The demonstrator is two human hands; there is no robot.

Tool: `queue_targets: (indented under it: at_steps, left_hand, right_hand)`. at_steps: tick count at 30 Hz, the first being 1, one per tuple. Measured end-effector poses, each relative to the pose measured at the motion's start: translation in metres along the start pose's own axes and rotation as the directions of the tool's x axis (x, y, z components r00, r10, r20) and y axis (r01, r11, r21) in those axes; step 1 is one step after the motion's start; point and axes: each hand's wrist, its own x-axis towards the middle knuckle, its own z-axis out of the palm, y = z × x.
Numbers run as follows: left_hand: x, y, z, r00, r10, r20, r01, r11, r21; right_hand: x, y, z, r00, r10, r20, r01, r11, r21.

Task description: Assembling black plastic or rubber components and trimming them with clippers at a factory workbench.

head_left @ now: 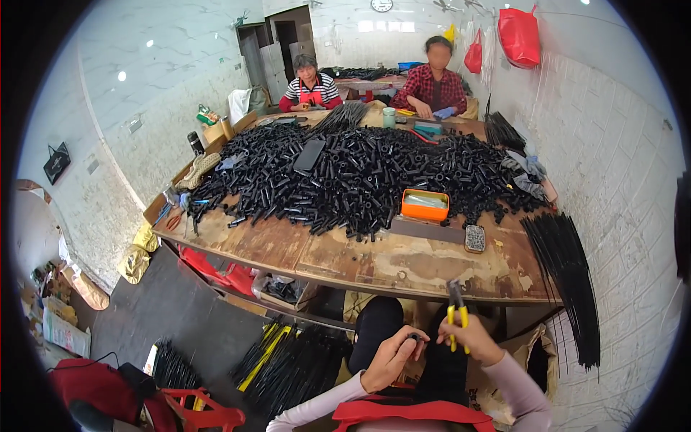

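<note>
Over my lap, my left hand (392, 358) is closed around a small black tubular part (413, 337), its round end showing at the fingertips. Just to the right, my right hand (471, 337) grips yellow-handled pliers (453, 330), their metal jaws pointing away from me toward the table edge. The jaws are apart from the black part. Beyond both hands stands a worn wooden table (324, 255) with a large heap of black tubular parts (345, 180) on it.
An orange box (425, 204) and a small tin (474, 238) sit before the heap. Long black rods (565, 281) overhang the table's right edge. More rods (295, 371) lie on the floor at left, near a red stool (205, 410). Two people (432, 83) sit across the table.
</note>
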Motion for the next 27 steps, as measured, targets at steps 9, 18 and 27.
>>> queue_targets:
  at_steps: [9,18,27]
  left_hand:
    - [-0.001,0.003,0.007,0.995,0.013,-0.097,-0.001,0.992,0.127]
    - [-0.021,0.001,0.022,0.993,-0.031,-0.113,0.044,0.993,0.111]
    - [0.003,0.005,0.003,0.993,0.073,-0.093,-0.061,0.989,0.131]
  right_hand:
    - [-0.018,0.045,0.015,1.0,-0.003,-0.021,0.004,0.998,0.057]
    - [-0.051,0.012,0.032,0.984,-0.127,-0.123,0.137,0.987,0.078]
    - [-0.034,-0.023,0.045,0.96,-0.255,-0.117,0.27,0.953,0.136]
